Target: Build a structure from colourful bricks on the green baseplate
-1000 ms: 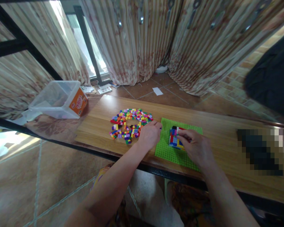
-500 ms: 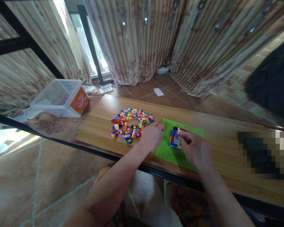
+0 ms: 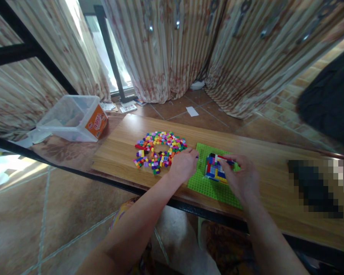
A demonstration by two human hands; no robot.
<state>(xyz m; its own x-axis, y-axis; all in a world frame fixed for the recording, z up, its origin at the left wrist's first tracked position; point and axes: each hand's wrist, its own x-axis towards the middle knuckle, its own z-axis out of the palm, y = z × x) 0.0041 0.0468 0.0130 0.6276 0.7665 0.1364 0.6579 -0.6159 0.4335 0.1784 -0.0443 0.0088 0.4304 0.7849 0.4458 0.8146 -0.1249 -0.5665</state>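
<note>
On the green baseplate (image 3: 199,181) stands a low block build (image 3: 215,172) of red, blue, yellow and white toy bricks. My right hand (image 3: 242,175) reaches over the right part of this build, thumb and fingers apart, with bricks showing between them. It covers the build's right end. Left of the baseplate, my left hand (image 3: 183,164) is closed in a pinch, and a small dark blue or purple brick (image 3: 197,157) peeks out at its fingertips. Loose toy bricks (image 3: 156,164) of many colours lie in a ring just beyond that hand, partly hidden by it.
All this is on a long wooden table (image 3: 117,152). A clear plastic bin (image 3: 65,130) with an orange label stands beyond its left end. A blurred-out dark object (image 3: 315,189) lies at the right. Striped curtains (image 3: 166,57) hang behind; a paper (image 3: 192,111) is on the floor.
My right hand has shifted slightly right and its pinch has loosened, so thumb and fingers are apart. More of the build's top shows. My left hand has stayed in place.
</note>
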